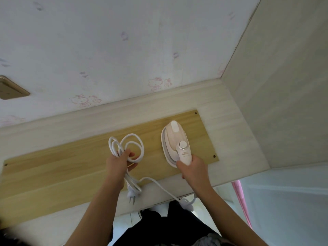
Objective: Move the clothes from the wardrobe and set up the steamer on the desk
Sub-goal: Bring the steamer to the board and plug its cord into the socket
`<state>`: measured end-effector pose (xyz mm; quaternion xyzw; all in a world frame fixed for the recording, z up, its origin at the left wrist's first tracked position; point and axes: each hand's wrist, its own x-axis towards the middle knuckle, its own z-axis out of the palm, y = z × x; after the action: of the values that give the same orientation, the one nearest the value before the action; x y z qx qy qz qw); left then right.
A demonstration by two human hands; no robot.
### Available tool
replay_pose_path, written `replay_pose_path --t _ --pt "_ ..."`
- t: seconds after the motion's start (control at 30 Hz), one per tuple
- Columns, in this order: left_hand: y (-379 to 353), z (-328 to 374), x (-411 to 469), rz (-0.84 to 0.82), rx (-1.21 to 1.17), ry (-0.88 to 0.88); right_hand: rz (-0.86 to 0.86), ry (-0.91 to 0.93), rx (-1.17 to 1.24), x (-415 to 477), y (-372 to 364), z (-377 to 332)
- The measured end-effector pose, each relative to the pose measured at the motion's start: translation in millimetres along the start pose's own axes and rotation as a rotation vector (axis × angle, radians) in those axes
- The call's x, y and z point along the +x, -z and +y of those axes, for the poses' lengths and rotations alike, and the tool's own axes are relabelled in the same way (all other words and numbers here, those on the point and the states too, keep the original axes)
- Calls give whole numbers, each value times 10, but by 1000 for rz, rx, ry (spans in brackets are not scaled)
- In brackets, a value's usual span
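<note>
A white and pale pink handheld steamer (pixel 174 140) lies on the wooden board (pixel 62 167) that covers the desk (pixel 221 107). My right hand (pixel 192 168) grips its handle from the near side. My left hand (pixel 118 163) holds the coiled white power cord (pixel 132 140) above the board. The cord's plug (pixel 132 195) hangs down near the desk's front edge, and another stretch of cord runs right toward the steamer's handle end.
A wall with pink cartoon-cat wallpaper (pixel 154 84) rises behind the desk. A pale side panel (pixel 284 86) closes the right side. A gold-rimmed wall plate (pixel 10 88) sits at far left. A pink pole (pixel 241 201) stands at the lower right.
</note>
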<state>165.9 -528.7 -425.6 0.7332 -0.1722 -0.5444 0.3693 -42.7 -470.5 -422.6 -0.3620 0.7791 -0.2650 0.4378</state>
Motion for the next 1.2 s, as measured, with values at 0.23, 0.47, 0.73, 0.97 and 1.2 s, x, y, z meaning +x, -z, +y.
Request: replay_pose_path --t 0.23,0.47,0.73,0.97,1.2 --pt "70 36 -13 -24 -77 28 25 16 -42 16 -46 54" --pt "195 264 -88 -86 -222 1 -30 -1 -116 98 15 -21" --pt "398 416 -162 -92 -361 -37 196 556 -496 -41 136 -497" --pt "533 408 -286 -141 -474 -53 -513 636 -432 -204 -474 -888" --pt "825 418 -378 -115 -434 -96 -784 628 -411 -192 -819 -902"
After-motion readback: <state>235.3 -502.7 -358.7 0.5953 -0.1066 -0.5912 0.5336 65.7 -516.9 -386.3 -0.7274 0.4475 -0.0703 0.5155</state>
